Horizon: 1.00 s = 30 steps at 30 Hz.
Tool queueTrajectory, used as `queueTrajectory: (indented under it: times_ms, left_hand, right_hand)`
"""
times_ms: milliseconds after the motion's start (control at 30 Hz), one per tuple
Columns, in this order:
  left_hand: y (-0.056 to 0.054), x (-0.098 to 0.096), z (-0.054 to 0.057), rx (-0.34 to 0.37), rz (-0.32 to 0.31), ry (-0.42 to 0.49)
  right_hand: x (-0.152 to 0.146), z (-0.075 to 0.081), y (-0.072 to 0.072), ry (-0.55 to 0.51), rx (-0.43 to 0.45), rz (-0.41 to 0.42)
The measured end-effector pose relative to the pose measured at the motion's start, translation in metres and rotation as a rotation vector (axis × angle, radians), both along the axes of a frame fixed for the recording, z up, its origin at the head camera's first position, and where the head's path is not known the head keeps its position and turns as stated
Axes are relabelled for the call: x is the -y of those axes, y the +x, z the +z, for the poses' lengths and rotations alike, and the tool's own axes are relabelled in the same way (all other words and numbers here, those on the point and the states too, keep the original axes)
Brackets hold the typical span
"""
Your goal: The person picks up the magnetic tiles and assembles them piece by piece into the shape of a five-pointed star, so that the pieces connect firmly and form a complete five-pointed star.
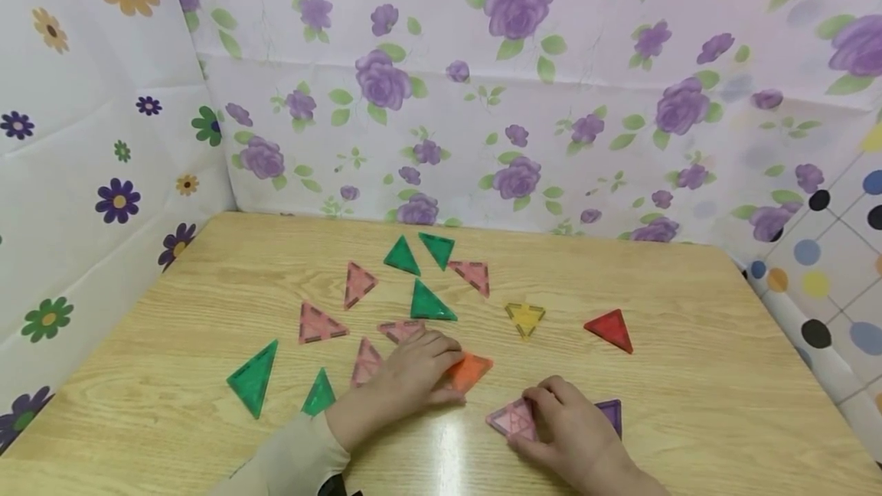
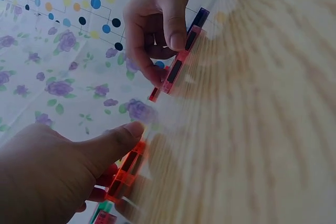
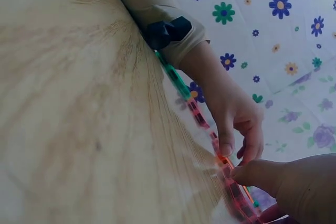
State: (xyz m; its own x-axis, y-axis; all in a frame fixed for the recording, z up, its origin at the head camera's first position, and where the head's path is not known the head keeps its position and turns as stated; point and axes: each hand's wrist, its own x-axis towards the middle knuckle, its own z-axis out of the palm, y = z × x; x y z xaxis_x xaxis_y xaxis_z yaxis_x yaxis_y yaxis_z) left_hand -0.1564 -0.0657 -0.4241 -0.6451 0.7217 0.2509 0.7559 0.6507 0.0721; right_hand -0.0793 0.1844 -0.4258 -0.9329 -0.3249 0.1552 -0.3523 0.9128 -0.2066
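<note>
My left hand (image 1: pixel 416 366) pinches an orange translucent triangle tile (image 1: pixel 472 371) by its left part, thumb along the near side. In the left wrist view the orange tile (image 2: pixel 126 171) lies flat at the table, its edge beside the thumb. To the right, my right hand (image 1: pixel 575 431) holds a pink triangle tile (image 1: pixel 515 419) between thumb and fingers. The two tiles are apart. A purple tile (image 1: pixel 611 416) is partly hidden behind the right hand. Next to my left hand lie two pink tiles, one (image 1: pixel 367 362) left of it and another (image 1: pixel 400 330) partly covered by the fingers.
Several green triangles, such as one (image 1: pixel 253 379) at left and one (image 1: pixel 430 303) at centre, lie scattered with more pink ones (image 1: pixel 320 324). A yellow triangle (image 1: pixel 525 318) and a red triangle (image 1: pixel 612 329) lie farther right. Flowered cloth (image 1: pixel 455 136) hangs behind the wooden table (image 1: pixel 717 373).
</note>
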Motion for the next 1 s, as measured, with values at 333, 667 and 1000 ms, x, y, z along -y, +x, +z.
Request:
queueTrajectory:
  times_ms: [333,667,1000]
  left_hand:
    - [0.004,-0.002,0.001,-0.008,-0.003,-0.040]
    - [0.009,-0.004,-0.001,-0.033,-0.023,-0.086]
    - [0.011,-0.007,-0.004,-0.127,-0.044,-0.088]
  right_hand:
    - [0.000,0.005,-0.002,0.009,0.018,0.031]
    - [-0.002,-0.001,-0.005,-0.019,-0.037,0.087]
    - [-0.001,-0.004,-0.014,-0.031,-0.106,0.145]
